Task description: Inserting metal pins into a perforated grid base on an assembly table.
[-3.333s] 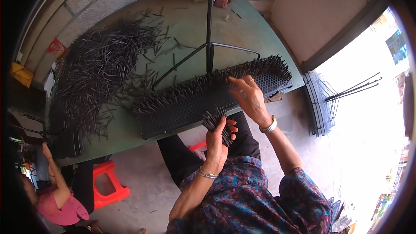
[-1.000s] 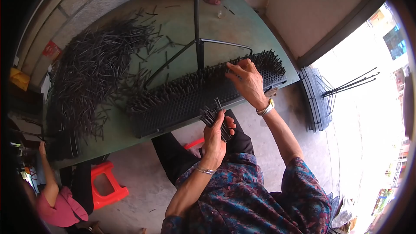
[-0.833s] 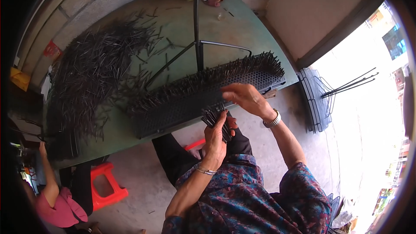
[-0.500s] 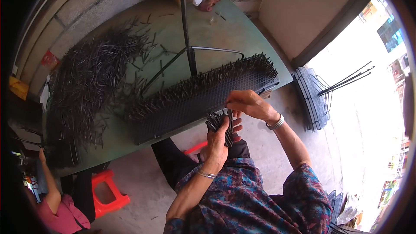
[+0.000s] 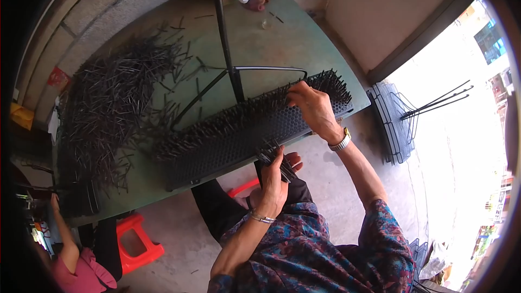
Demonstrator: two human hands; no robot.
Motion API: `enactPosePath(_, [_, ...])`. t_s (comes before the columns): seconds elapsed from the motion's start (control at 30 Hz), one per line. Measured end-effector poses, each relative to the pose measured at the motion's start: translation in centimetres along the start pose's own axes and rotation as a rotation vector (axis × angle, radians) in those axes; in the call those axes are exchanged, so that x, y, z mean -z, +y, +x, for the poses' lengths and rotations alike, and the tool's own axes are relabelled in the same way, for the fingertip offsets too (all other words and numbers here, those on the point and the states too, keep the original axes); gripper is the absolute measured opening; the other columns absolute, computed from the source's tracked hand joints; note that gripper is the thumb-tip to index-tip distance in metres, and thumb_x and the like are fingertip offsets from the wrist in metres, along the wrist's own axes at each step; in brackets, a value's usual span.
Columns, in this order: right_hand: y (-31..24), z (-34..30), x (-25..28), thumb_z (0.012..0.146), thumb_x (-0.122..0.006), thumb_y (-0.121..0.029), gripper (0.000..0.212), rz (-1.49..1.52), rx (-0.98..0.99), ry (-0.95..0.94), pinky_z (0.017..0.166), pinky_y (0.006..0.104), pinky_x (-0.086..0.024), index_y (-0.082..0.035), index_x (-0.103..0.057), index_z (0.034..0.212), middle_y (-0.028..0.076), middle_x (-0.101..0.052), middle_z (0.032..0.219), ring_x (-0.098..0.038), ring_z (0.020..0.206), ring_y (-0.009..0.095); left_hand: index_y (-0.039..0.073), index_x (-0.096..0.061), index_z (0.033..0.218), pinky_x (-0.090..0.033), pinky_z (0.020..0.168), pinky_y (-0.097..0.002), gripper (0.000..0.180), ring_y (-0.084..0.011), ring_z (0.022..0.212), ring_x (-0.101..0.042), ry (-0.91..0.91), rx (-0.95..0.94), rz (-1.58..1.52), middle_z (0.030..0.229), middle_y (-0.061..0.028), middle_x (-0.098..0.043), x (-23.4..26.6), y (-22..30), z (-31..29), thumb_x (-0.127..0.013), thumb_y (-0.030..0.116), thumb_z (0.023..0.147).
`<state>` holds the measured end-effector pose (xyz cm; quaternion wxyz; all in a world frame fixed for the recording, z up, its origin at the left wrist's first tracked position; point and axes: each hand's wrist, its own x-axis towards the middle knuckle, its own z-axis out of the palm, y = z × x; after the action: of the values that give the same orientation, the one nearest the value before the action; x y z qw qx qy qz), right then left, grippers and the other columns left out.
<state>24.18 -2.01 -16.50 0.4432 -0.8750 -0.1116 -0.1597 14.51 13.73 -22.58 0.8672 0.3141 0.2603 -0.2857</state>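
Observation:
A bundle of thin dark sticks (image 5: pixel 285 169) is clasped in my left hand (image 5: pixel 272 180), just off the table's near edge. My right hand (image 5: pixel 313 109) is over a long black perforated panel (image 5: pixel 233 144), its fingers pinched near the upright sticks. Whatever is between those fingertips is too small to make out. Rows of dark sticks (image 5: pixel 211 125) stand up from the panel's far part, while the holes along its near side show bare.
A big heap of loose dark sticks (image 5: pixel 116 97) covers the left of the green table (image 5: pixel 282 43). A black metal stand (image 5: pixel 232 70) rises behind the panel. At lower left are a red stool (image 5: pixel 144 249) and another person (image 5: pixel 81 266). Mesh racks (image 5: pixel 393 125) stand right.
My right hand has moved up and away from the bundle to the panel's standing sticks. The left hand still holds its bundle in nearly the same place.

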Motion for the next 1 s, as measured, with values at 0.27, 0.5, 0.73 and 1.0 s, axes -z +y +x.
enactPosePath(0.27, [-0.4,0.6,-0.2,0.089,-0.06,-0.005,0.012,0.028,-0.067,0.003,0.064,0.0294,-0.053,0.001,-0.059,0.099,0.013,-0.067,0.08,-0.07,0.074,0.019,0.004,-0.056,0.113,-0.052,0.087,-0.041,0.021,-0.0233,0.09,-0.065,-0.029,-0.014,-0.06,0.097,-0.0132,-0.065,0.2,-0.3,0.2,-0.051,0.018,0.098])
enactPosePath(0.5, [0.2,0.6,0.4,0.088,-0.06,-0.003,0.012,-0.028,-0.015,-0.044,0.063,0.03,-0.053,0.001,-0.059,0.099,0.013,-0.066,0.079,-0.069,0.073,0.02,0.006,-0.053,0.118,-0.051,0.091,-0.0459,0.024,-0.0243,0.098,-0.063,-0.043,0.007,-0.083,0.106,-0.0146,-0.061,0.0,-0.2,-0.1,-0.05,0.019,0.098])
enactPosePath(0.73, [0.9,0.8,0.5,0.088,-0.06,-0.002,0.009,0.014,0.077,-0.1,0.063,0.0315,-0.052,0.001,-0.057,0.095,0.012,-0.064,0.08,-0.068,0.073,0.022,0.006,-0.055,0.113,-0.053,0.088,-0.0454,0.021,-0.0226,0.091,-0.062,0.022,0.02,-0.077,0.097,-0.0128,-0.061,-0.2,-0.6,-0.1,-0.051,0.021,0.098])
enactPosePath(1.0, [1.5,1.6,0.8,0.088,-0.061,-0.004,0.01,-0.015,0.052,-0.155,0.062,0.0344,-0.051,-0.001,-0.056,0.095,0.013,-0.062,0.078,-0.066,0.071,0.025,0.007,-0.057,0.109,-0.055,0.08,-0.0408,0.02,-0.017,0.082,-0.061,0.036,-0.002,-0.025,0.089,-0.0086,-0.062,-1.1,-0.4,-0.1,-0.053,0.023,0.098])
